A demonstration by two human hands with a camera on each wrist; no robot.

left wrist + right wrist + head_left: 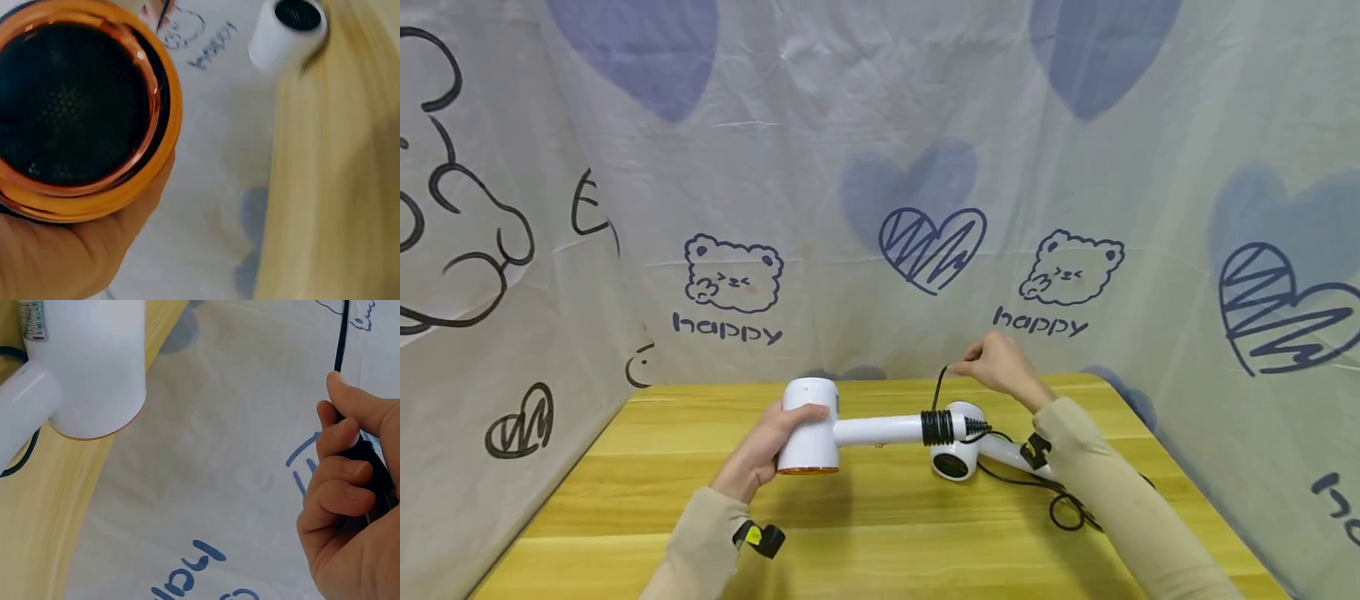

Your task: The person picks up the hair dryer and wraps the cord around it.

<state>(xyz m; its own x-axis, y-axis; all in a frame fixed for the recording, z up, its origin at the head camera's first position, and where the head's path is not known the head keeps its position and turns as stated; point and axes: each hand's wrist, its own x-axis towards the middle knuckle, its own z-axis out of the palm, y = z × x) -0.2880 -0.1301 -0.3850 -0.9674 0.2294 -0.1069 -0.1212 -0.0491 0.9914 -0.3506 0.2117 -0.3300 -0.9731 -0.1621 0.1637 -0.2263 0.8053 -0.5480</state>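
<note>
White hair dryer [865, 431] is held above the table [880, 542], around mid-width, nearer the far edge. Left hand [771, 437] wraps the barrel; right hand [996, 362], fingers curled, pinches the free length of black cord [937, 427], with a dark piece [375, 472], probably the plug, in the palm. Risk, as judged: a hard pull could drag the coils off the handle end or twist the dryer, since only the barrel is gripped. Also possible: snagging on the second dryer [972, 457] or its loose cable [1051, 512], right of centre. Orientation: long axis follows the handle, roughly parallel to the far edge, handle end towards the right edge; orange-rimmed face [62, 106] towards the near edge, downward tilt uncertain.
</note>
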